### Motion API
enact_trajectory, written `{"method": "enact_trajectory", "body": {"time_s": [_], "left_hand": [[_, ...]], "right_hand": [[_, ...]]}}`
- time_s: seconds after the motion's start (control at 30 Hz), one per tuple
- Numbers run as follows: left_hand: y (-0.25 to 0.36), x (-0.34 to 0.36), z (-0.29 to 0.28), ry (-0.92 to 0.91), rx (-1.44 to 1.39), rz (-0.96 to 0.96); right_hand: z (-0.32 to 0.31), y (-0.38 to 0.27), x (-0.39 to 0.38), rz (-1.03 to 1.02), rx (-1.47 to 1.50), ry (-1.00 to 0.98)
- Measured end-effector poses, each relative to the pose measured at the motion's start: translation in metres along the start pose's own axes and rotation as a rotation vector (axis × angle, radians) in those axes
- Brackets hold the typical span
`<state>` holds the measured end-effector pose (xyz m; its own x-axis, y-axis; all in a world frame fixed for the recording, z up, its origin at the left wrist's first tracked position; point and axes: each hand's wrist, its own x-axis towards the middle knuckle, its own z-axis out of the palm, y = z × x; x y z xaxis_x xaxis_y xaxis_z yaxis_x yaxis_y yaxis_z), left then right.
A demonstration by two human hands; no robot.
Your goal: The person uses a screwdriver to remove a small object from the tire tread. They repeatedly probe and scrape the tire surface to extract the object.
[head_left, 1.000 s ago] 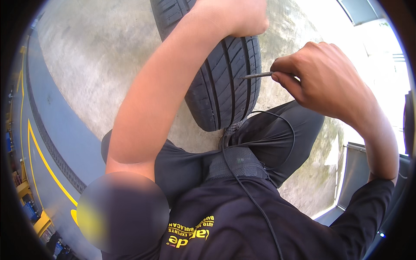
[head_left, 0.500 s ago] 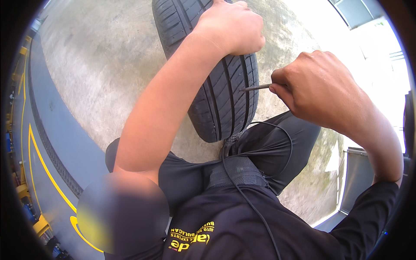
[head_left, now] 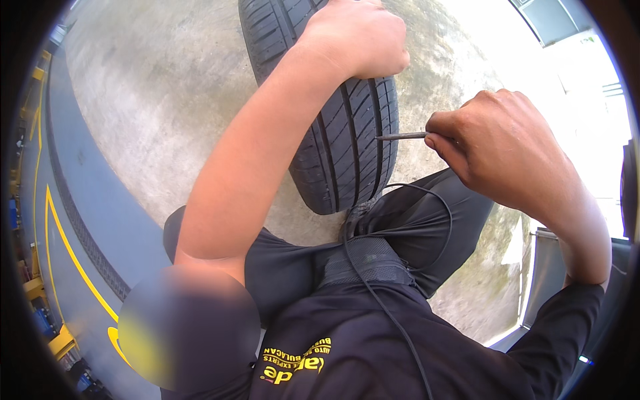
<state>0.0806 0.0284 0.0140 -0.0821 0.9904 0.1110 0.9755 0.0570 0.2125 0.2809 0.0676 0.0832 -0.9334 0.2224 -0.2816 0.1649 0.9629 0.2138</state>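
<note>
A black tire (head_left: 353,153) stands upright on the floor between my legs, its grooved tread facing me. My left hand (head_left: 360,37) is closed at the upper part of the tire, with its fingertips hidden from view. In a pinch between thumb and fingers, my right hand (head_left: 500,137) holds a thin pointed metal rod (head_left: 403,136). The rod lies nearly level, and its tip meets the tread near a groove on the right side. Whether the tip enters the rubber cannot be made out.
A black cable (head_left: 383,300) runs down my shirt and loops over my right leg. Stained concrete floor (head_left: 153,87) lies around the tire. At left is a blue-grey strip (head_left: 100,200) with yellow lines; a grey panel (head_left: 550,273) stands at the right.
My right hand has shifted slightly right and down, and the rod is now more level, with more of its shaft showing. My left hand stays at the tire.
</note>
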Motion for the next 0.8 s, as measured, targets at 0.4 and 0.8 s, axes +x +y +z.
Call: {"method": "enact_trajectory", "body": {"time_s": [0.4,0.8], "left_hand": [[0.011,0.003,0.001,-0.038,-0.008,-0.019],[0.018,0.006,0.004,-0.004,0.031,-0.018]], "right_hand": [[0.015,0.012,0.005,-0.06,0.009,0.042],[-0.005,0.015,-0.009,0.028,-0.035,-0.011]]}}
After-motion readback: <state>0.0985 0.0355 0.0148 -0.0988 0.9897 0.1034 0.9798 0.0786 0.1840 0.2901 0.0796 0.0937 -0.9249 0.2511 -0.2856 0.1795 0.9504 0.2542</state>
